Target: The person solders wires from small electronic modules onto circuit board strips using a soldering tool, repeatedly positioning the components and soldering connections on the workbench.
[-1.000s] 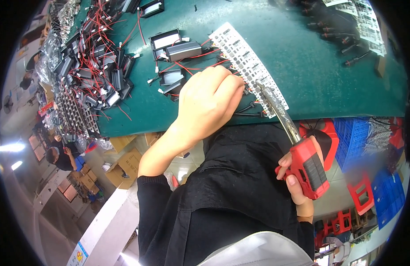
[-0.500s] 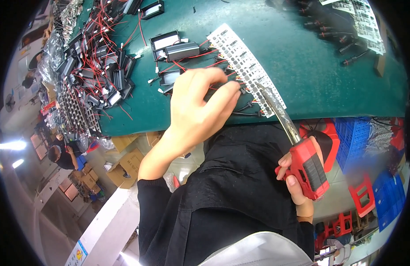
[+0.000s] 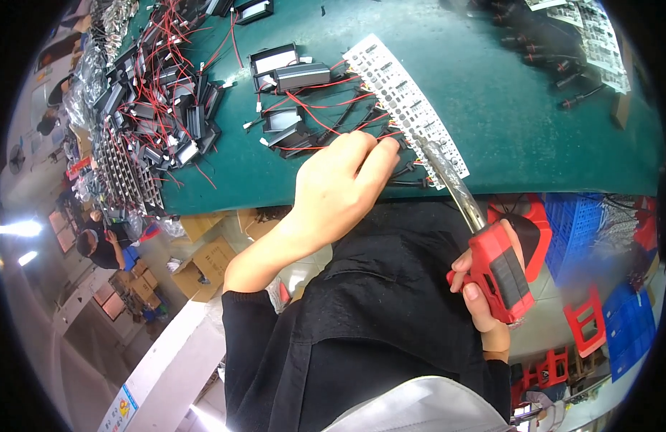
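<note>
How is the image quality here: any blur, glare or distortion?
Head view: strong fisheye bending, so the green table edge curves and the corners go black; left hand and red tool look sharp; blue crates look soft; bright lamp glare at the left rim.

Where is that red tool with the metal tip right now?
In the head view the red soldering tool is at lower right, gripped in the right hand, its metal tip reaching up to the white perforated strip on the green table.

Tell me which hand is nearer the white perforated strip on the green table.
Left. The left hand touches the white perforated strip; the right hand grips a red tool below the table edge.
</note>
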`<state>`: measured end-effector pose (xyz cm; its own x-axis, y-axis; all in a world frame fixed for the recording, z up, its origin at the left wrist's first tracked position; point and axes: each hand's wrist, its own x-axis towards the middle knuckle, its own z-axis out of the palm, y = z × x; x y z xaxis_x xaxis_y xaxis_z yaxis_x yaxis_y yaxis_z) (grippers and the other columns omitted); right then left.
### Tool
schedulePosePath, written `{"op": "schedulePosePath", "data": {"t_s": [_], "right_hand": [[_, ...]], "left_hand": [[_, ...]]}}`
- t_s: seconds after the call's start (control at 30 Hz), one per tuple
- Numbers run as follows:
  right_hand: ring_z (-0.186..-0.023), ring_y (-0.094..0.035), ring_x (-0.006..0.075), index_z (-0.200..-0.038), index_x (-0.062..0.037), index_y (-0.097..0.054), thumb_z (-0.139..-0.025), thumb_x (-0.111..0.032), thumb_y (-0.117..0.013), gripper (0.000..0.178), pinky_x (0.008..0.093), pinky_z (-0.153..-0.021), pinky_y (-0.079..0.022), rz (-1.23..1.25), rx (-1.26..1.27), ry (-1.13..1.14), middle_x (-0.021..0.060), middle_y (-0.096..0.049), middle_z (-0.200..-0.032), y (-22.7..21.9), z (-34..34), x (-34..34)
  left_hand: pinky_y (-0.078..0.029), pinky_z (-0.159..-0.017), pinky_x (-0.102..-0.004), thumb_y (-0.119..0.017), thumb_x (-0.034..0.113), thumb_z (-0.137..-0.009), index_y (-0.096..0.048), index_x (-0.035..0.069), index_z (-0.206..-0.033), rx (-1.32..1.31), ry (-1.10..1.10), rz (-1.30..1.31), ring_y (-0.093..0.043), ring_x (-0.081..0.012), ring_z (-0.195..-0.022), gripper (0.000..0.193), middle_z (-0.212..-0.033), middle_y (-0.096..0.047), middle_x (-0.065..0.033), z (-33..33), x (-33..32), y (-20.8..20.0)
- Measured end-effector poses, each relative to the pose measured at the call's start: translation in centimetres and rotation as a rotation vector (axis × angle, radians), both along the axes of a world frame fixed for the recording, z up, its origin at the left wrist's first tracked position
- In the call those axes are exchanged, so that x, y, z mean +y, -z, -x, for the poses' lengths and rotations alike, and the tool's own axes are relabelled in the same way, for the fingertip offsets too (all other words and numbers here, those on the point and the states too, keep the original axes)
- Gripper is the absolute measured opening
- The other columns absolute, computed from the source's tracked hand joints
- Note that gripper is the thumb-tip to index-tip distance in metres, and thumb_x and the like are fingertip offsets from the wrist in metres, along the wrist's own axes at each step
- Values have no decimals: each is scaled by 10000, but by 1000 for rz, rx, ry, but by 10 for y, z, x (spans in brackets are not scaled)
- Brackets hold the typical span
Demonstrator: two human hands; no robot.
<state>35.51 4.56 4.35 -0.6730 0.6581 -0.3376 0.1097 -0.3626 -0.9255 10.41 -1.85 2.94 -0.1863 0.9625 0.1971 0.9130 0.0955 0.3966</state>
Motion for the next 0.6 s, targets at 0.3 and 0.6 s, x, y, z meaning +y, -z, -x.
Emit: {"op": "schedulePosePath", "data": {"t_s": [0.3, 0.6], "right_hand": [[-625, -623, 151, -1347, 133, -308, -790, -139, -643, 704, 276, -654, -504, -25, -52, -8, 94, -662, -785, 1, 5, -1], [-610, -614, 138, -1354, 128, -305, -793, -135, -640, 705, 260, -627, -498, -28, -40, -26, 96, -662, -796, 4, 6, 2]], "left_hand": [[-444, -476, -289, -741, 49, -714, -633, 63, -868, 73, -37, -67, -562, -191, -559, 189, -700, -557, -39, -7, 5, 2], [-437, -461, -290, -743, 44, -702, -620, 71, -845, 82, -50, -42, -549, -188, -532, 190, -683, -543, -33, -8, 6, 2]]}}
